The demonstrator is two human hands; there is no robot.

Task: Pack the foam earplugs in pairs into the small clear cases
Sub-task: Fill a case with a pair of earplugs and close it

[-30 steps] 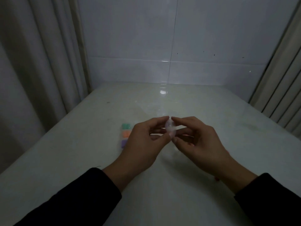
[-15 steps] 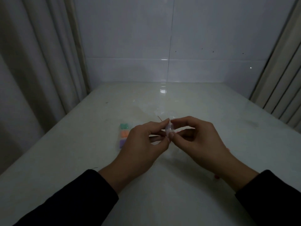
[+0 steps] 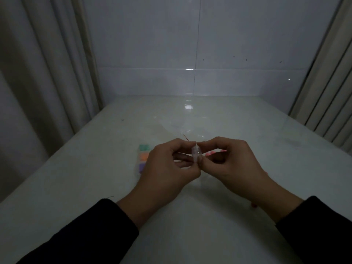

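Fingers (image 3: 190, 147) of both hands pinch a small clear case (image 3: 196, 153) between them, held on edge above the middle of the pale desk (image 3: 76, 178). Left hand (image 3: 165, 174) grips it from nine o'clock with thumb and forefinger; right hand (image 3: 232, 162) grips it from three o'clock the same way. Whether the case holds anything cannot be told in the dim light. At nine o'clock from the left hand, three cases lie in a row on the desk, holding green (image 3: 143, 147), orange (image 3: 143, 156) and purple (image 3: 141, 166) earplugs. Pink earplugs (image 3: 210, 153) show just behind the right hand. Black sleeves (image 3: 91, 235) cover both forearms.
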